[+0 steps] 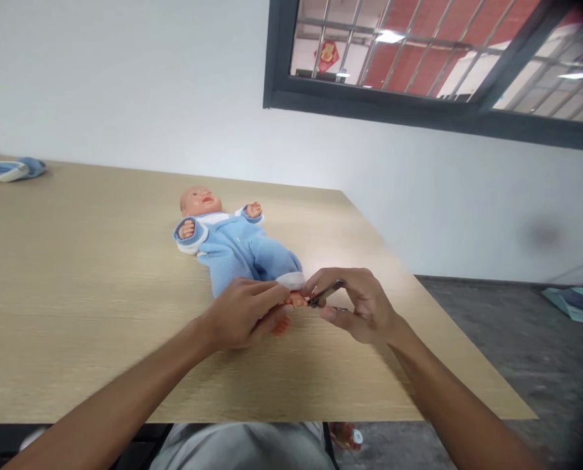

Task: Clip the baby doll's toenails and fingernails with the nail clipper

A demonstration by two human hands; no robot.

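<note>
A baby doll (237,245) in a blue and white outfit lies on its back, head away from me and feet towards me. My left hand (249,310) is closed round one of the doll's feet (298,299), fingers pinching it near the white cuff. In my right hand (360,303) is a nail clipper (328,292), held between thumb and fingers with its lever raised. The clipper's jaws are at the toes of that foot; whether they touch is too small to tell. Below my left fingers the doll's other foot (281,325) shows in part.
The wooden table (100,274) ends at a right edge, with grey floor (491,339) beyond. A blue and white cloth item (12,170) lies at the far left. A bottle (347,436) is on the floor below. Behind the table is a white wall with a barred window (393,65).
</note>
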